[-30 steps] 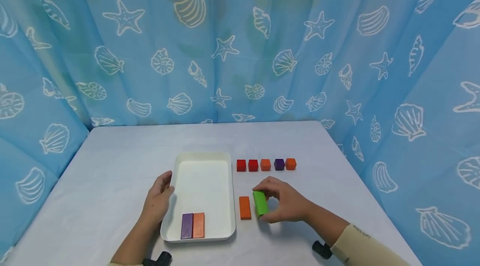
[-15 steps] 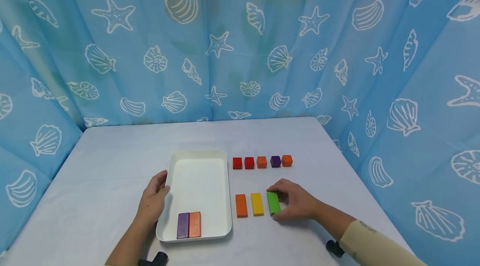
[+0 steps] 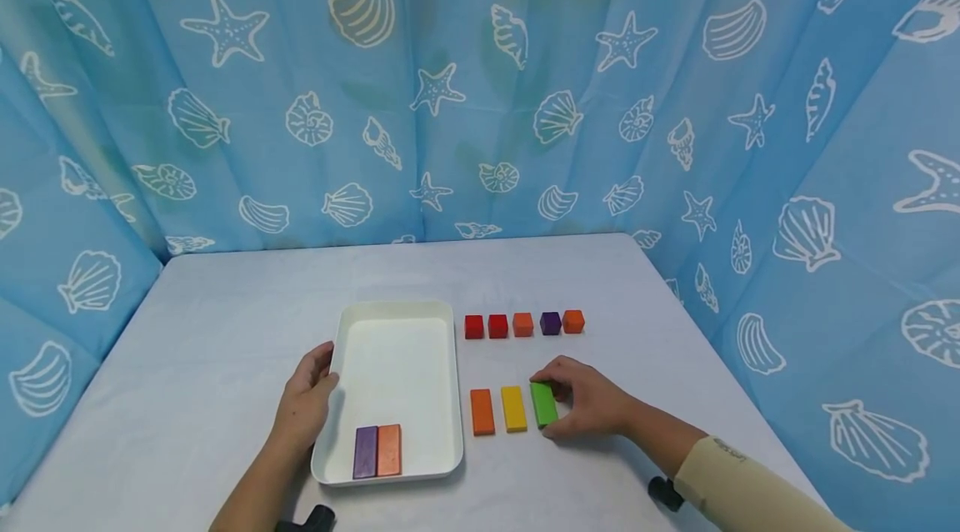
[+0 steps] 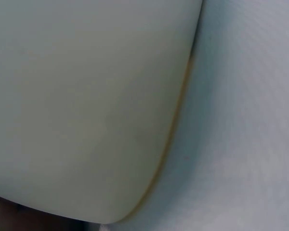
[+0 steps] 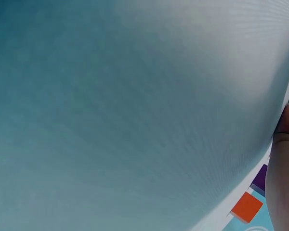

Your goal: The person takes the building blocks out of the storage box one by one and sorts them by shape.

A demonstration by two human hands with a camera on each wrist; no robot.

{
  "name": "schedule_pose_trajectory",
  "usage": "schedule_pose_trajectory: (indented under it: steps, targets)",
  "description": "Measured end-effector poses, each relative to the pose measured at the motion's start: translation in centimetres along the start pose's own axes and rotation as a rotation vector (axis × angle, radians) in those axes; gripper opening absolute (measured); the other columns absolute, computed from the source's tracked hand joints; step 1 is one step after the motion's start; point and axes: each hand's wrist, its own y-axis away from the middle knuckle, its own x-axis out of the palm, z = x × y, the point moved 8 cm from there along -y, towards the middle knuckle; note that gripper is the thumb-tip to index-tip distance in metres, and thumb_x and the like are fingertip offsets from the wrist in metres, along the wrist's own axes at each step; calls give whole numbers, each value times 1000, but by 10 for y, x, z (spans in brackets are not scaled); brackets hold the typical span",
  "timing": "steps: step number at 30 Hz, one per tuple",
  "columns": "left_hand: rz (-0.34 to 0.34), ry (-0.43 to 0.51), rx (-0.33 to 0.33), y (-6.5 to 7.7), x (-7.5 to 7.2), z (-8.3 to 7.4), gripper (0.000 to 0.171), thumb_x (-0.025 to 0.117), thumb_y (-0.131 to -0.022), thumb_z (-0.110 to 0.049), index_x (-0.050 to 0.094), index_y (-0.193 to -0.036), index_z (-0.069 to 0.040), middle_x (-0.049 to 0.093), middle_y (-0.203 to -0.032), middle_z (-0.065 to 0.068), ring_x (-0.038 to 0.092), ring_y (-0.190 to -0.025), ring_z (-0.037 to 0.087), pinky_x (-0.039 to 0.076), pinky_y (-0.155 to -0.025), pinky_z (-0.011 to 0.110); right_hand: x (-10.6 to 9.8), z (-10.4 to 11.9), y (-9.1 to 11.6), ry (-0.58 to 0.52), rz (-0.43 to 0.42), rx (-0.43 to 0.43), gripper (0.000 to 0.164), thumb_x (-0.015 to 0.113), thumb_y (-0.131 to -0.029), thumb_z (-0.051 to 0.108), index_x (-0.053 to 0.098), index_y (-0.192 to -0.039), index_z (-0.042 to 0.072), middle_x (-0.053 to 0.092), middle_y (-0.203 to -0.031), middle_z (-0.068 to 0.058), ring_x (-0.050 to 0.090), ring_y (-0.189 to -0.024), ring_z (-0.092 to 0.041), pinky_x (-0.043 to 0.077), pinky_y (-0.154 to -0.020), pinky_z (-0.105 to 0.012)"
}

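Observation:
A white tray (image 3: 459, 365) lies left of the table's middle, with a purple block (image 3: 365, 452) and a salmon block (image 3: 389, 449) side by side at its near end. My left hand (image 3: 303, 394) holds the tray's left rim; the left wrist view shows the tray's pale outer surface close up. To the right of the tray, my right hand (image 3: 592, 400) pinches a green block (image 3: 543, 405) between thumb and fingers at its two ends. A yellow block (image 3: 513, 409) and an orange block (image 3: 482, 412) lie to its left, apart and nearly parallel.
Behind the blocks runs a row of small cubes: two red cubes (image 3: 474, 327), an orange-red cube (image 3: 522, 324), a purple cube (image 3: 551, 323) and an orange cube (image 3: 573, 321). A white cloth covers the table (image 3: 247, 298). A blue shell-patterned curtain (image 3: 465, 140) hangs behind it.
The right hand has moved right with the green block, uncovering the yellow block, then shifted slightly. The left hand stays at the tray. The head view has shifted a little.

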Motion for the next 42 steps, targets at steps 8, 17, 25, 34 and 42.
schedule_pose_trajectory:
  steps: [8,17,25,34,42]
  targets:
    - [-7,-9,2,-1,0,-1,59,42,-112,-6,23,-168,-1,27,-172,23,22,-159,41,22,-127,58,1,2,0,-16,7,-3,67,96,-80,33,67,-138,18,58,-118,11,58,-102,-15,58,-91,-27]
    - [-4,-2,11,-1,1,0,58,41,-112,-6,24,-167,-1,28,-171,23,23,-159,41,22,-127,59,-3,1,5,-21,-30,-16,79,96,-78,35,60,-146,19,59,-126,9,59,-106,-14,59,-92,-29]
    - [-10,-15,11,-1,1,-1,58,42,-112,-7,25,-167,-1,28,-171,23,23,-159,41,23,-127,59,-11,20,7,-51,-104,-79,82,96,-78,34,58,-149,18,60,-138,3,58,-120,-16,58,-102,-42]
    - [-6,-13,4,-1,0,0,58,42,-112,-7,24,-167,-2,28,-171,22,23,-159,41,23,-127,59,1,77,-6,-161,-109,-224,82,96,-77,28,58,-149,17,60,-142,-5,60,-123,-26,57,-104,-50]
    - [3,-3,10,1,2,-2,59,41,-112,-6,23,-168,-1,28,-171,23,23,-159,42,22,-127,59,27,138,-29,-241,-39,-385,81,93,-81,30,53,-152,22,60,-140,-9,61,-122,-31,58,-102,-48]
